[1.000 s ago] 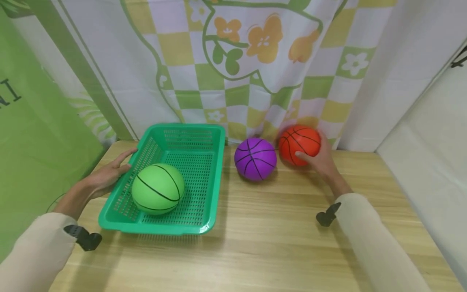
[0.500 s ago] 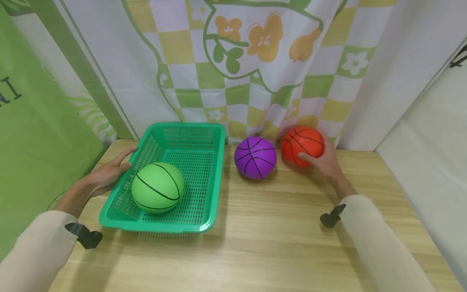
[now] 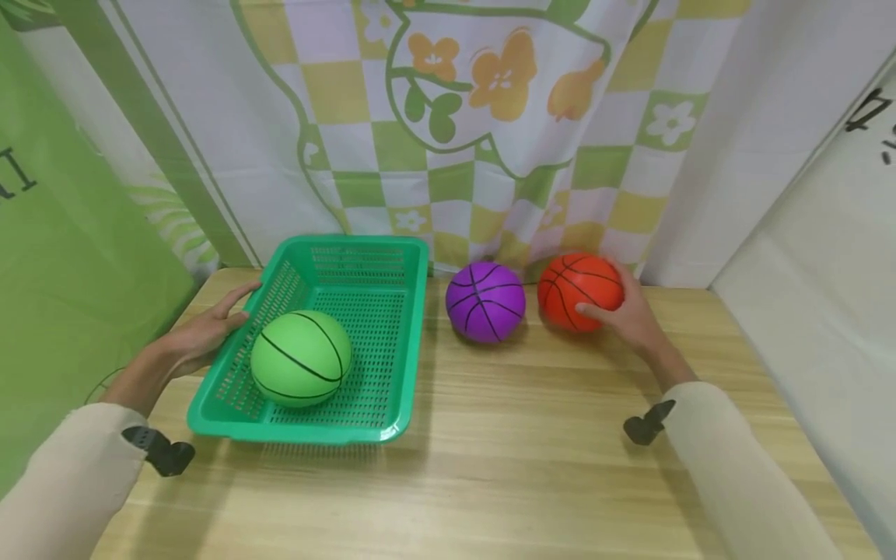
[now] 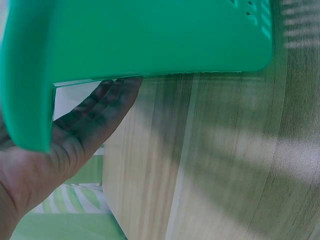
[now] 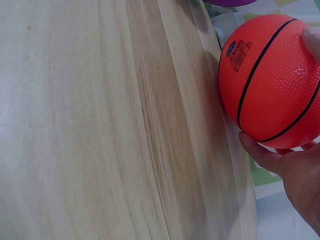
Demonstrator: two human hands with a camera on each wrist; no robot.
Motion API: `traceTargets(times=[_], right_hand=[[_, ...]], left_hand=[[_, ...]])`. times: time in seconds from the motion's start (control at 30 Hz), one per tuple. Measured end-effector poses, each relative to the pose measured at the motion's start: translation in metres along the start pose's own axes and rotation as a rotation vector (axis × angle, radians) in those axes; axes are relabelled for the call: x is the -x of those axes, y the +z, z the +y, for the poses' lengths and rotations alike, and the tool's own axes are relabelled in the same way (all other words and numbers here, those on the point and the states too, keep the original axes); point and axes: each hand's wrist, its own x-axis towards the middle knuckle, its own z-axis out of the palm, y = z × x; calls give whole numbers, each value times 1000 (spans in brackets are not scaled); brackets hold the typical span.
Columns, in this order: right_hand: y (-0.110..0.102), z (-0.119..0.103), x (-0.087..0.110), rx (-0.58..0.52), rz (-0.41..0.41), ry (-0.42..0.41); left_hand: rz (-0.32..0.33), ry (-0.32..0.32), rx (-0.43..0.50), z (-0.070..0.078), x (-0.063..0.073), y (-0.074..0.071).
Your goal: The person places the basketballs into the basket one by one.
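Behind everything I see the curtain [image 3: 483, 117], and in front of it the wooden table [image 3: 532, 474]. The basket [image 3: 414, 342] sits at the table's left, with the green ball [image 3: 301, 359] inside, toward its near left corner. The red ball [image 3: 570, 288] is by the table's back edge, right of the basket; I can't tell whether it touches the wood. The purple ball [image 3: 485, 305] is between them, just beside the red one but apart.

My right hand [image 3: 632, 317] grips the red ball, thumb on the near side, fingers round the far right. My left hand [image 3: 205, 334] rests at the basket's left rim, fingers fairly straight under it; whether the thumb presses, I can't tell. I'd want a light, even squeeze, since the ball looks smooth and could slip, and a lift high enough to miss the purple one.
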Motion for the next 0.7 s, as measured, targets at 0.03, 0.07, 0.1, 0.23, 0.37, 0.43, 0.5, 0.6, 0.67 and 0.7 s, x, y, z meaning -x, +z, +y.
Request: traceTargets(times=[0.03,0.07,0.1,0.23,0.37,0.43,0.5,0.6,0.67,0.7], right_hand=[[-1,0,1,1,-6,8],[-2,0,2,0,-12,16],[-2,0,3,-4,-18,22],[-5,0,6,-16,-51,47],[-6,-7,13,-17,-101,40],[-6,-12,17,-18,-129,34],[-5,-17,21,-21,-153,27],[-5,-23,25,-14,-180,34],[-5,-25,28,1,-192,47],[-6,-26,30,9,-196,51]], left_hand=[[-1,0,1,0,0,0],[-1,-1,0,0,0,0],[-2,-1,0,0,0,0],[-2,-4,-3,0,0,-1],[-3,-5,-4,1,0,-1],[-3,-3,-4,2,0,-1],[-1,-1,-2,2,0,-1],[3,0,1,2,1,0],[5,-2,4,1,1,1],[5,-2,5,1,1,1]])
